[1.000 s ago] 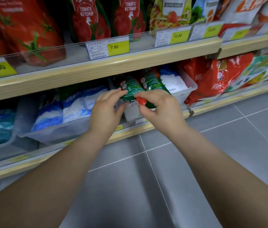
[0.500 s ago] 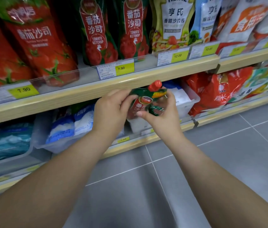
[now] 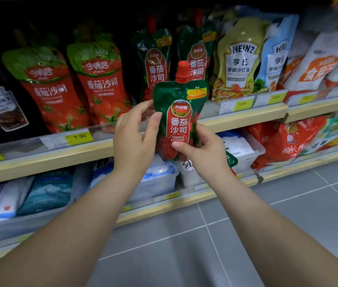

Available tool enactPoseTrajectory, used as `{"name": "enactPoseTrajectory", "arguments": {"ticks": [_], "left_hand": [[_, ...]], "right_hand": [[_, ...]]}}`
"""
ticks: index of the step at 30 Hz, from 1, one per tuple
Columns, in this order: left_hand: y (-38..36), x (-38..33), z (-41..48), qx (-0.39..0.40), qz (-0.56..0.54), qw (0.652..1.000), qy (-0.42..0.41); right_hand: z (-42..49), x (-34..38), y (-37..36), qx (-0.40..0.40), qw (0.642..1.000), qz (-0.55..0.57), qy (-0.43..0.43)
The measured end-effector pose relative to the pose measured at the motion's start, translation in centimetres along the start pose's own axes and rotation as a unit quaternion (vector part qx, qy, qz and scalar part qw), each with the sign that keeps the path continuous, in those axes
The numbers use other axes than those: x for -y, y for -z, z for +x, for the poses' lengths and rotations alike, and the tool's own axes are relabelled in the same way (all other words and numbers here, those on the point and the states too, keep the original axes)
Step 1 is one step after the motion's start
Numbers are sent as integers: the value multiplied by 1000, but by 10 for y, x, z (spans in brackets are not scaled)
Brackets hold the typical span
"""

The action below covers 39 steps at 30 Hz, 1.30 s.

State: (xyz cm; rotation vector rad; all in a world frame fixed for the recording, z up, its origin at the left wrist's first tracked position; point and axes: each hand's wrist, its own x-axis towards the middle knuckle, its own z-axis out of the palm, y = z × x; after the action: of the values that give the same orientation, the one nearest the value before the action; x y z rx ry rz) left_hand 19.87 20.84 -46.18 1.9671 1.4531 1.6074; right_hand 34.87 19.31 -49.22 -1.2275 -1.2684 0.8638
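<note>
A green and red tomato ketchup pouch [image 3: 179,119] with a red screw cap stands upright in front of the middle shelf. My right hand [image 3: 203,154] grips its lower part, thumb across the label. My left hand [image 3: 135,137] holds its left edge, thumb on the front and fingers behind. Two matching ketchup pouches [image 3: 156,61] stand on the shelf just behind it.
The wooden shelf edge [image 3: 60,158] carries yellow price tags. Larger red ketchup bags [image 3: 99,83] stand to the left, Heinz dressing pouches [image 3: 240,59] to the right. Clear bins [image 3: 159,183] with white and blue packs fill the lower shelf. Grey tiled floor [image 3: 246,235] lies below.
Both hands have lifted the ketchup pouch out of the lower shelf, turned it upright, and raised it to the middle shelf. The view has tilted upward.
</note>
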Motion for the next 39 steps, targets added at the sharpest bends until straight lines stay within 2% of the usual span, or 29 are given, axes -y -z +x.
{"name": "enactPoseTrajectory", "arguments": {"ticks": [5, 8, 13, 23, 30, 35, 39], "left_hand": [[23, 32, -1, -61, 151, 986, -33], [28, 47, -2, -36, 238, 970, -43], [25, 57, -5, -10, 285, 956, -68], [20, 67, -7, -43, 305, 946, -98], [20, 68, -8, -41, 300, 948, -98], [19, 68, -9, -47, 299, 947, -103], [16, 65, -11, -53, 293, 950, -93]], "right_hand": [[17, 36, -5, -16, 998, 9, 58], [31, 54, -10, -37, 996, 19, 82], [55, 68, -21, -62, 988, -2, 140], [78, 43, -36, -20, 993, -75, 85], [92, 41, -39, 5, 977, -203, 63], [95, 46, -39, 26, 965, -255, 51], [77, 43, -33, -24, 960, -262, 90]]}}
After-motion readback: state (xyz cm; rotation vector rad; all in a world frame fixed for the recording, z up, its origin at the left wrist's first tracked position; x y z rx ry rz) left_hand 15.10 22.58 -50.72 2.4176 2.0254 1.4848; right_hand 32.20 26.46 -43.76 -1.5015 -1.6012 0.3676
